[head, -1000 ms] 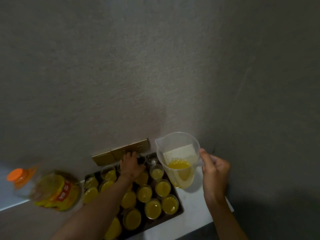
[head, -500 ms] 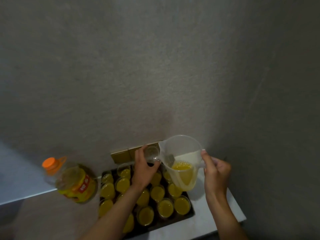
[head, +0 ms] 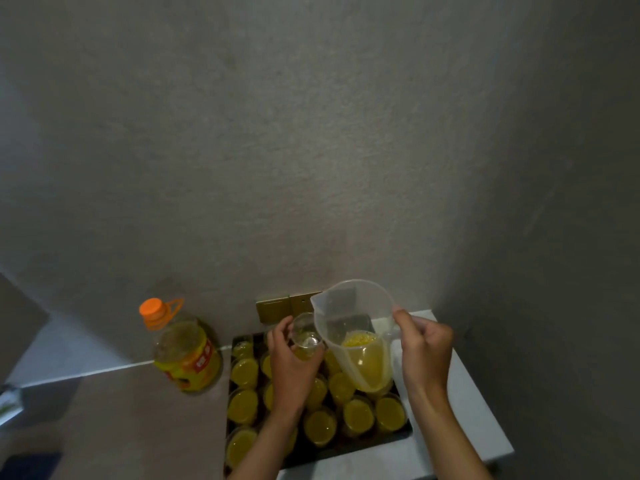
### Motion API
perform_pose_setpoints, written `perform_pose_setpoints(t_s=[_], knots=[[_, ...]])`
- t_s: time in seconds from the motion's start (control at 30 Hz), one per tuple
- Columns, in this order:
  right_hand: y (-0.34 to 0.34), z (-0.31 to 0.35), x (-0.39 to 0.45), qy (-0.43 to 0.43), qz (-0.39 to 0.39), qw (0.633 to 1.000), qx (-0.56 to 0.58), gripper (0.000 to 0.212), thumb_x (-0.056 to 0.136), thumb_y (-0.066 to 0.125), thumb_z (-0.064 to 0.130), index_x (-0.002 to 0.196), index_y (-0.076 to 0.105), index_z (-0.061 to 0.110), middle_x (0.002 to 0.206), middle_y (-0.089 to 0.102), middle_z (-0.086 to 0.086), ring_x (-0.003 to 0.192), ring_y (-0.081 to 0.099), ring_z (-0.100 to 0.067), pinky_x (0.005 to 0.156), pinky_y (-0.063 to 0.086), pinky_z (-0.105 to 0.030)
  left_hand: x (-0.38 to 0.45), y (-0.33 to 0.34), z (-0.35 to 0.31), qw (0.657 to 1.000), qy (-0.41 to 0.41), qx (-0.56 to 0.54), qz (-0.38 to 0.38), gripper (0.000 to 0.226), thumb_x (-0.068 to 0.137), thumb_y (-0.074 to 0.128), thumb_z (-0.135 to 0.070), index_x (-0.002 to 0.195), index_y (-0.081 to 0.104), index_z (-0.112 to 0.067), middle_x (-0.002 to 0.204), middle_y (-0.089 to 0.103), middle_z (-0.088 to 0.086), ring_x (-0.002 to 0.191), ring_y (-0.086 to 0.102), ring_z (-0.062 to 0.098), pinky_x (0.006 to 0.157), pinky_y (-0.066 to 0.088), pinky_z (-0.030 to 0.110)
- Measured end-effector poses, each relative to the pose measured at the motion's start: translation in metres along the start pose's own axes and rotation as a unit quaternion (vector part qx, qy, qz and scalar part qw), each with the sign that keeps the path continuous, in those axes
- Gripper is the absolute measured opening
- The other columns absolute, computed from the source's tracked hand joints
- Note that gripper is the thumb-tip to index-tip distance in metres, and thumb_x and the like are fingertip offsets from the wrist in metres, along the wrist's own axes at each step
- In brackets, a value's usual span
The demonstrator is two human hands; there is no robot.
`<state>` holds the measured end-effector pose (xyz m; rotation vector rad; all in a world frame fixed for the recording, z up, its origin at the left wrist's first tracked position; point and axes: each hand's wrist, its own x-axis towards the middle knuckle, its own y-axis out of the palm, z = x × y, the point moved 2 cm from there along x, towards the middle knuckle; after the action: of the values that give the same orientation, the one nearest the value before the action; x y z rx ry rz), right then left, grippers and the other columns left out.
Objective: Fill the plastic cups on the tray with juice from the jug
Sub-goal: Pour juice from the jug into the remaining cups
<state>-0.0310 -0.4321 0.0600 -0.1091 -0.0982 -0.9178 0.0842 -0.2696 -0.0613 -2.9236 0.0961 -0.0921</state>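
Left hand grasps a clear cup above the tray. Right hand grips the jug handle; its spout sits just beside the held cup.

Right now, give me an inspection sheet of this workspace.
Surface: pale counter, partly shadowed.
Job's things: dark tray packed with cups of yellow juice; clear jug lifted above the tray, juice low inside; one clear cup, nearly empty, raised beside the spout.
Clutter: large bottle with an orange cap, left of the tray.
Grippers: left hand holds the raised cup; right hand grips the jug's handle.
Cables: nothing seen.
Surroundings: grey wall; brass-coloured plates on the wall behind the tray.
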Motion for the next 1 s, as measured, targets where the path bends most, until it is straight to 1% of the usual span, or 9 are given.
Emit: perform_pose_setpoints(t_s=[0.1,0.23,0.3,0.4,0.53,0.63,0.77,0.93,1.0], knots=[[0.014,0.004,-0.006,-0.001,0.01,1.0,-0.01,0.06,0.097,0.068,0.018,0.044,0.038,0.019,0.041,0.034,0.006,0.043,0.034,-0.013,0.051,0.037,-0.031,-0.001,-0.018,-0.004,1.0,0.005,-0.007,-0.021,0.069,0.075,0.089,-0.029,0.131,0.048,-0.033,0.13,0.048,-0.011,0.108,0.054,-0.011,0.081,0.054,0.013],[0.033,0.016,-0.01,-0.013,0.029,0.999,-0.027,0.06,0.096,0.069,0.019,0.046,0.037,0.019,0.04,0.032,0.011,0.04,0.029,-0.006,0.049,0.033,-0.026,-0.001,-0.039,0.0,0.999,-0.009,-0.026,-0.046,0.069,0.075,0.088,-0.036,0.131,0.048,-0.037,0.13,0.054,-0.013,0.116,0.057,0.008,0.095,0.056,0.036],[0.043,0.021,-0.012,-0.019,0.043,0.998,-0.037,0.06,0.096,0.069,0.02,0.046,0.037,0.019,0.04,0.032,0.011,0.041,0.029,-0.007,0.049,0.031,-0.026,0.0,-0.048,0.001,0.997,-0.022,-0.046,-0.055,0.068,0.075,0.089,-0.032,0.13,0.048,-0.037,0.13,0.056,-0.011,0.118,0.057,0.012,0.094,0.055,0.036],[0.056,0.029,-0.012,-0.031,0.066,0.996,-0.055,0.06,0.096,0.07,0.022,0.045,0.038,0.02,0.041,0.033,0.009,0.041,0.031,-0.01,0.051,0.032,-0.028,0.003,-0.059,-0.003,0.995,-0.026,-0.07,-0.068,0.068,0.073,0.09,-0.03,0.127,0.05,-0.035,0.13,0.055,-0.007,0.117,0.055,0.007,0.084,0.049,0.021],[0.073,0.039,-0.01,-0.054,0.095,0.99,-0.088,0.06,0.095,0.07,0.026,0.044,0.038,0.023,0.041,0.034,0.008,0.042,0.032,-0.013,0.053,0.035,-0.031,0.008,-0.073,-0.007,0.992,-0.02,-0.091,-0.08,0.068,0.072,0.09,-0.022,0.127,0.052,-0.032,0.125,0.057,-0.011,0.111,0.054,-0.004,0.081,0.044,0.015],[0.082,0.045,-0.005,-0.07,0.109,0.985,-0.115,0.064,0.094,0.071,0.027,0.042,0.035,0.024,0.041,0.032,0.01,0.041,0.03,-0.012,0.054,0.035,-0.033,0.012,-0.083,-0.011,0.991,-0.002,-0.097,-0.094,0.066,0.071,0.089,-0.015,0.117,0.052,-0.043,0.122,0.059,-0.011,0.107,0.056,-0.007,0.081,0.048,0.018],[0.094,0.055,0.002,-0.086,0.131,0.973,-0.168,0.061,0.092,0.071,0.034,0.044,0.035,0.023,0.043,0.031,0.008,0.043,0.03,-0.016,0.054,0.032,-0.035,0.016,-0.095,-0.009,0.991,0.002,-0.096,-0.093,0.068,0.069,0.09,-0.027,0.115,0.049,-0.056,0.124,0.055,-0.013,0.111,0.055,-0.002,0.088,0.053,0.031],[0.108,0.07,0.005,-0.121,0.156,0.952,-0.233,0.06,0.09,0.071,0.034,0.045,0.034,0.022,0.043,0.031,0.008,0.043,0.031,-0.015,0.053,0.031,-0.034,0.02,-0.104,-0.009,0.993,0.013,-0.091,-0.08,0.066,0.068,0.091,-0.03,0.115,0.05,-0.051,0.124,0.053,-0.016,0.109,0.051,-0.012,0.087,0.047,0.022],[0.113,0.078,0.005,-0.133,0.162,0.945,-0.251,0.061,0.09,0.07,0.034,0.043,0.033,0.021,0.042,0.03,0.009,0.042,0.03,-0.014,0.053,0.03,-0.033,0.022,-0.108,-0.011,0.993,0.013,-0.09,-0.071,0.066,0.064,0.089,-0.042,0.117,0.05,-0.05,0.125,0.051,-0.02,0.113,0.048,-0.012,0.088,0.047,0.023]])
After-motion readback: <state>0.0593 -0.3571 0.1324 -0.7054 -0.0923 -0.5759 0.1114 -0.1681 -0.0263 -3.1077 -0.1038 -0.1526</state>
